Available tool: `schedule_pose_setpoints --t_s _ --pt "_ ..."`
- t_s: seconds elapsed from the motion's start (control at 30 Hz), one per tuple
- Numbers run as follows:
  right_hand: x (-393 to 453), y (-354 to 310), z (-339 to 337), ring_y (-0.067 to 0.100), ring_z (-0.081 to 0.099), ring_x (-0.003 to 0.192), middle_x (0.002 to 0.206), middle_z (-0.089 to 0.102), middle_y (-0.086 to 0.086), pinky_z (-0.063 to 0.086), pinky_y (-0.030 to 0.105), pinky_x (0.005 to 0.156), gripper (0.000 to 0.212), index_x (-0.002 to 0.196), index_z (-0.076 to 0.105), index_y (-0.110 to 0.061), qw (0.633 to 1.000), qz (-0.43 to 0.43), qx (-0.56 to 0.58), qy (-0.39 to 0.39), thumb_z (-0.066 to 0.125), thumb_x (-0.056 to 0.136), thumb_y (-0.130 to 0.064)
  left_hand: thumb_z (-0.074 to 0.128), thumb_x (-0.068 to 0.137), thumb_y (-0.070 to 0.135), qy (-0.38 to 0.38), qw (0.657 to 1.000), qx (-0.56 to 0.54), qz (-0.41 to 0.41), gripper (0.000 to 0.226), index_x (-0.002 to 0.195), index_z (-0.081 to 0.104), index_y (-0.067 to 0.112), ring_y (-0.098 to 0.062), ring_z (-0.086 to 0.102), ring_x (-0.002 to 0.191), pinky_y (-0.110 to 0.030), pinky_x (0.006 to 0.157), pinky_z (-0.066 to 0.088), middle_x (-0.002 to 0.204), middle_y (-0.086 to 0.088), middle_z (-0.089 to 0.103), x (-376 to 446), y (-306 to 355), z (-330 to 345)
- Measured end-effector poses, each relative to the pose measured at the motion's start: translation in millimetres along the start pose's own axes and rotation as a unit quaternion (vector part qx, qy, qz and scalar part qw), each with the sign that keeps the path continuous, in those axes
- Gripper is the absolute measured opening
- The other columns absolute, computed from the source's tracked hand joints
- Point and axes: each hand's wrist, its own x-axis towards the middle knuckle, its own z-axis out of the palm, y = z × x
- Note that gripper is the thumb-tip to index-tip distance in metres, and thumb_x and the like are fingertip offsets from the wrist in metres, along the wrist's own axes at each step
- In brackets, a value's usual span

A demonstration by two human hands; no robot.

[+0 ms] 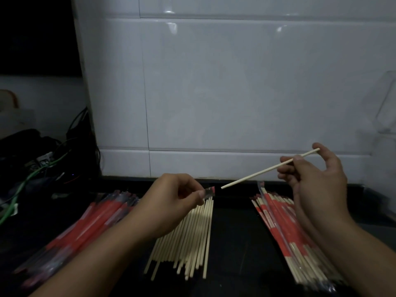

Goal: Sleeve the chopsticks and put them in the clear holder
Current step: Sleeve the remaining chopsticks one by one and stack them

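My right hand (pixel 317 179) pinches one bare chopstick (pixel 267 169) in its fingers, tip aimed left at the sleeve (pixel 209 191) my left hand (pixel 171 200) pinches, just apart. On the dark desk (pixel 233 232) lie loose chopsticks (pixel 188 239) between empty sleeves (pixel 85 224) left and sleeved ones (pixel 285 228) right; a clear holder (pixel 387 103) stands far right

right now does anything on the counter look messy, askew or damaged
Nothing looks damaged or spilled. The bare chopsticks lie in a loose fan with uneven ends, not squared up. The left hand pinches a sleeve and the right hand holds one chopstick, its tip just short of the sleeve mouth.
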Motion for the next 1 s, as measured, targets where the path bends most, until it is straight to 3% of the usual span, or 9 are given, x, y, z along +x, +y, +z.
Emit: schedule_pose_setpoints --t_s 0.33,0.53,0.73,0.87,1.0 --pt "-7 3 4 0.010 0.067 0.066 0.090 0.070 0.015 0.054 0.028 0.070 0.044 0.137 0.043 -0.029 0.999 0.008 0.003 -0.033 0.051 0.100 -0.006 0.067 0.093 0.027 -0.026 1.000 -0.014 0.003 0.009 0.085 0.071 0.028 -0.001 0.070 0.075 -0.017 0.068 0.052 0.078 0.013 0.074 2 0 2" --pt "-9 6 5 0.012 0.070 0.068 0.087 0.072 0.014 0.054 0.029 0.071 0.044 0.136 0.045 -0.029 0.999 0.017 -0.003 -0.039 0.052 0.099 -0.007 0.065 0.093 0.026 -0.026 0.999 -0.029 0.003 0.008 0.089 0.072 0.026 -0.003 0.070 0.076 -0.020 0.071 0.056 0.080 0.011 0.075 1 1 2" --pt "-20 10 12 0.020 0.071 0.065 0.086 0.072 0.015 0.057 0.023 0.058 0.032 0.125 0.057 -0.017 0.993 0.011 -0.048 -0.106 0.052 0.098 -0.002 0.067 0.092 0.025 -0.011 0.999 -0.051 -0.002 0.007 0.088 0.072 0.023 -0.006 0.071 0.074 -0.025 0.074 0.059 0.078 0.009 0.075 1 2 3" --pt "-35 22 17 0.014 0.068 0.062 0.095 0.069 0.005 0.056 0.024 0.059 0.046 0.127 0.061 -0.024 0.945 -0.040 -0.210 -0.246 0.054 0.093 0.006 0.067 0.092 0.023 0.021 0.998 -0.056 -0.006 0.007 0.087 0.071 0.023 -0.008 0.071 0.073 -0.033 0.077 0.060 0.079 0.008 0.075 3 -1 2" --pt "-55 28 17 0.016 0.068 0.082 0.110 0.061 -0.010 0.058 0.033 0.077 0.063 0.143 0.036 -0.043 0.846 -0.009 -0.305 -0.437 0.058 0.095 -0.009 0.069 0.091 0.025 0.016 0.999 -0.051 -0.001 0.005 0.087 0.071 0.025 -0.007 0.071 0.071 -0.034 0.075 0.059 0.078 0.009 0.075 3 -2 2"
